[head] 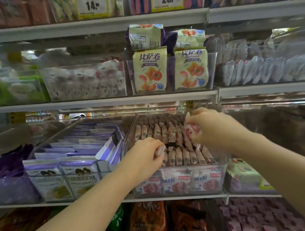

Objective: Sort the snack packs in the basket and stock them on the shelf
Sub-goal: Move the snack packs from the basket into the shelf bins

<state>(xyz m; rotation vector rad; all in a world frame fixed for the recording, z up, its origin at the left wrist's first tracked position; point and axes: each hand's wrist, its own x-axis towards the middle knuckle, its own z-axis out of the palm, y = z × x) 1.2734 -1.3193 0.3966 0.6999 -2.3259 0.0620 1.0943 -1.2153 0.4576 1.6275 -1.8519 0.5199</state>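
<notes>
A clear plastic bin (222, 176) on the middle shelf holds rows of pink-and-white snack packs (178, 157) standing on edge. My left hand (145, 156) reaches over the bin's front left corner and grips one pink-and-white pack (160, 149) at its top. My right hand (211, 127) is over the bin's back right part, fingers curled round a bunch of the same packs (192, 130). The basket is out of view.
Left of it a clear bin (47, 194) holds purple-and-white packs. On the shelf above stand yellow pizza-roll packs (150, 70) in a clear bin. The shelf rail (97, 103) hangs just above my hands. Dark snack bags (150, 219) fill the shelf below.
</notes>
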